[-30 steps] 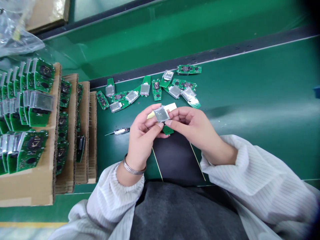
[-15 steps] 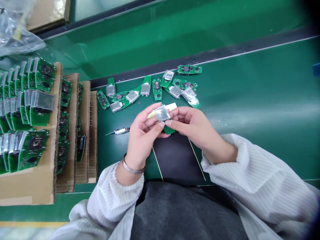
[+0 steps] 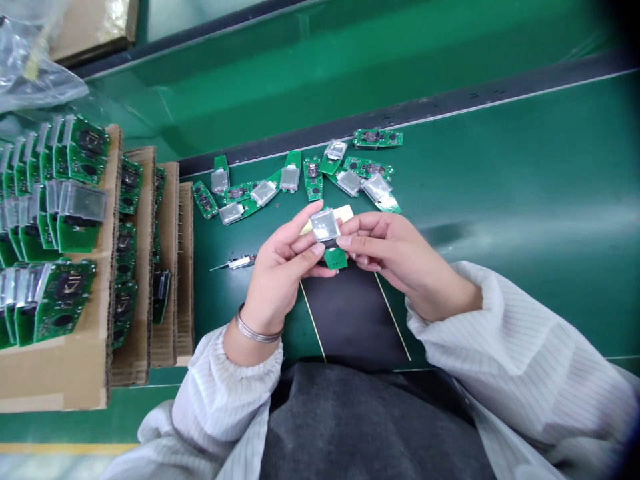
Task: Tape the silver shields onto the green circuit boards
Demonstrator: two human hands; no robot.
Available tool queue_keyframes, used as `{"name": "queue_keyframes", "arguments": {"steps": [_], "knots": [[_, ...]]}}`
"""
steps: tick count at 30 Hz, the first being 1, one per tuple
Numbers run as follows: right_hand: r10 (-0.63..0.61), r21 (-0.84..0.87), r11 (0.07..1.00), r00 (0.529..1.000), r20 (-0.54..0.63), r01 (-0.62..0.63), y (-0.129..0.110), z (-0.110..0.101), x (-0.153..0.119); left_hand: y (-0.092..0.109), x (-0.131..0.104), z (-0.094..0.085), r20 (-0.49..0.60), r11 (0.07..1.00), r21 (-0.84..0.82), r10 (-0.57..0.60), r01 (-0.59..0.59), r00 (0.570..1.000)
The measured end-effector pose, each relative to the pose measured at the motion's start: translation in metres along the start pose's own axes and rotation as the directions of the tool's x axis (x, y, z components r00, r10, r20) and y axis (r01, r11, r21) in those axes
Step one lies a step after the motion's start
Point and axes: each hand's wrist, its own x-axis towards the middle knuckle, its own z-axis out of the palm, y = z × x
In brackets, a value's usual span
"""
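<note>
Between my hands, above a black mat (image 3: 353, 313), is a green circuit board (image 3: 336, 259) with a small clear-faced display (image 3: 325, 225) at its far end. My left hand (image 3: 280, 267) grips the board from the left, its thumb at the display's lower edge. From the right, my right hand (image 3: 395, 250) pinches the same board, thumb by the display's lower right corner. Behind the display, a pale yellow strip (image 3: 345, 213) shows in part; what holds it is hidden. A thin pen-like tool with a fine tip (image 3: 240, 262) lies left of my left hand.
Several loose circuit boards with displays (image 3: 264, 193) lie scattered along the bench's back ledge (image 3: 320, 140). At the left, cardboard racks (image 3: 55, 390) hold rows of upright boards (image 3: 75, 217). A clear plastic bag (image 3: 35, 73) sits at the far left.
My right thumb and fingers have shifted slightly right and lower on the board, uncovering more of its green lower end. My left hand has moved slightly left, still holding it.
</note>
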Motion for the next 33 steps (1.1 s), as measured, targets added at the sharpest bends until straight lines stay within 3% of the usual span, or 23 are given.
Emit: {"name": "queue_keyframes", "arguments": {"steps": [5, 10, 24, 28, 33], "knots": [[0.031, 0.044, 0.999, 0.999, -0.031, -0.03, 0.001, 0.001, 0.0, 0.001, -0.001, 0.001, 0.023, 0.999, -0.029, -0.027, 0.028, 0.999], [0.04, 0.068, 0.997, 0.999, -0.037, -0.038, 0.001, 0.002, 0.0, 0.004, -0.003, 0.005, -0.033, 0.997, -0.043, -0.072, 0.07, 0.997], [0.049, 0.104, 0.994, 0.999, -0.021, -0.047, 0.003, 0.004, 0.0, 0.006, -0.004, 0.009, -0.092, 0.992, -0.115, -0.064, 0.053, 0.994], [0.056, 0.126, 0.991, 0.998, -0.014, -0.054, 0.003, 0.005, 0.0, 0.002, -0.004, 0.009, -0.082, 0.997, -0.081, -0.024, 0.018, 0.996], [0.026, 0.154, 0.988, 1.0, -0.013, -0.024, 0.006, 0.007, 0.001, -0.006, -0.005, 0.012, -0.12, 0.992, -0.015, 0.12, -0.122, 0.986]]}}
